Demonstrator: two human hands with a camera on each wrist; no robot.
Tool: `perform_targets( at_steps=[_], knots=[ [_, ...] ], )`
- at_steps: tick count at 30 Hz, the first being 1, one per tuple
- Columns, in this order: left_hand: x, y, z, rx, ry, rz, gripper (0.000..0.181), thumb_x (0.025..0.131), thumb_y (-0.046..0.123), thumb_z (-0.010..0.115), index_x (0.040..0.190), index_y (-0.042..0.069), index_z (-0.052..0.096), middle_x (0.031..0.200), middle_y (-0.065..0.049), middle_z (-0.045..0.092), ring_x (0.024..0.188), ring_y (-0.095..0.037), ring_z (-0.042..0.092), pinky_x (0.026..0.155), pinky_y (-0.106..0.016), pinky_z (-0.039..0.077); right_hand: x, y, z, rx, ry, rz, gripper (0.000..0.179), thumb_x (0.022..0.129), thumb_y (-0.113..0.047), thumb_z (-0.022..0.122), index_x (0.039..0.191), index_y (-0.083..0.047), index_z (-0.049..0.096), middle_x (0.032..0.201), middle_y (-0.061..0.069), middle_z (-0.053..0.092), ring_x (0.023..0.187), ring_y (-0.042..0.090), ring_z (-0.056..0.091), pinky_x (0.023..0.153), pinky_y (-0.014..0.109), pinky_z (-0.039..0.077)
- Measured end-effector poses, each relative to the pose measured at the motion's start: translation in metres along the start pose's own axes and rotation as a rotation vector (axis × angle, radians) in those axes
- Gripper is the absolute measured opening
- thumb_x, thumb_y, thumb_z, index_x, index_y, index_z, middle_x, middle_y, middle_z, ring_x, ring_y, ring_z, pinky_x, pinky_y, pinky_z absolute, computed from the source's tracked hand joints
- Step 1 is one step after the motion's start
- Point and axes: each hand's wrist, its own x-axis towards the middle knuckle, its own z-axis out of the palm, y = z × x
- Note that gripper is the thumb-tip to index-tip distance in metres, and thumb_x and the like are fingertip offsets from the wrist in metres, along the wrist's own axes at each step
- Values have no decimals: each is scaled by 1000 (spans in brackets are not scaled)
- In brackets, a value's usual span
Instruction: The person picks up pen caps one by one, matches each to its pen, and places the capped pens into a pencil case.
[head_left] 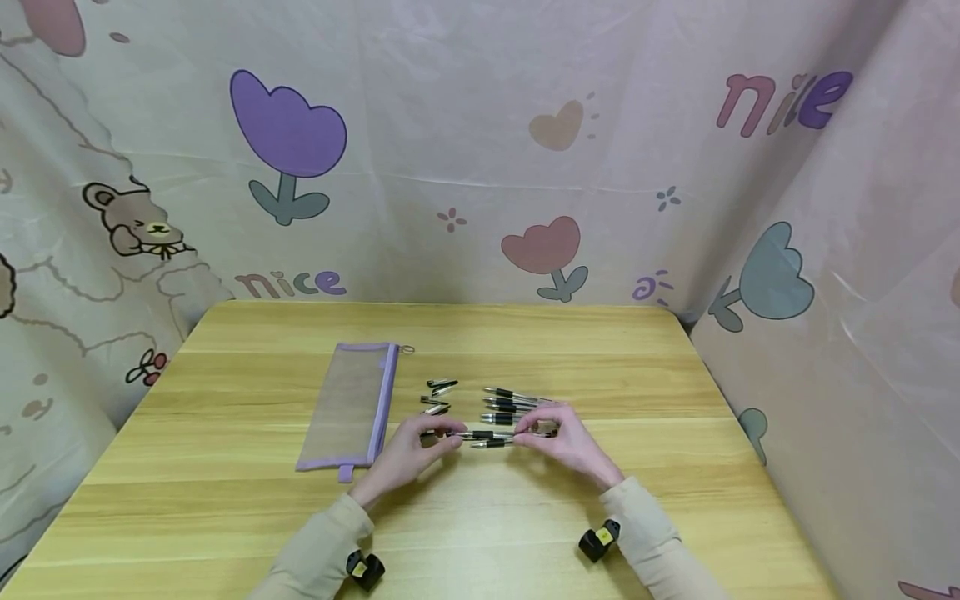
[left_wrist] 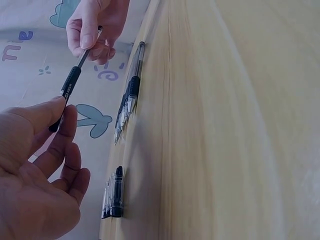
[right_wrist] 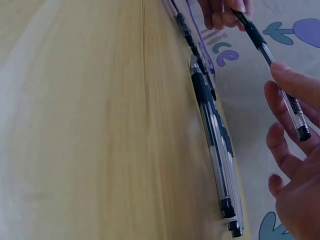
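Note:
Between both hands a clear gel pen point(head_left: 483, 435) with a black grip is held level above the table. My left hand point(head_left: 412, 452) pinches the black cap point(left_wrist: 54, 127) at its tip end between thumb and forefinger; whether the cap is fully seated is hidden by the fingers. My right hand point(head_left: 562, 439) grips the clear barrel point(right_wrist: 294, 106) near its black rear end. Several uncapped pens point(head_left: 501, 419) lie side by side under and beyond the right hand, tips pointing left. Loose caps point(head_left: 441, 386), clear with black parts, lie just beyond the left hand.
A mesh pencil pouch point(head_left: 347, 408) with purple edging and a zip lies flat left of the caps. The wooden table point(head_left: 225, 433) meets a patterned cloth curtain point(head_left: 420, 167) at the back and sides. Small black devices point(head_left: 365, 571) sit at both wrists.

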Motion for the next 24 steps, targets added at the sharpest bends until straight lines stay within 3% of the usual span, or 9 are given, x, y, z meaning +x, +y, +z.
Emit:
perform_targets(
  at_steps=[7,16,24],
  knots=[
    [-2,-2,-1,-11,-16,-3,23,94,24,70,113,12,75,112,-6,76,105,-22,66,92,-30,53,-2,-2,4,122,-4,27,14,84,-11,79,96,-5,76,95,13,74,85,3,65,81,23,54],
    [-3,-2,-2,-95,-40,-56,22,92,17,73,110,5,75,108,-16,75,81,-5,62,67,-20,51,-3,0,9,182,23,39,14,82,-8,81,92,-1,75,89,16,73,78,4,65,76,23,54],
    [-3,-1,0,-121,-38,-71,22,91,14,73,108,2,75,103,-17,75,76,-6,61,64,-19,50,-4,2,8,204,10,18,13,82,-7,80,91,0,75,83,21,72,64,5,64,64,22,54]
  ],
)
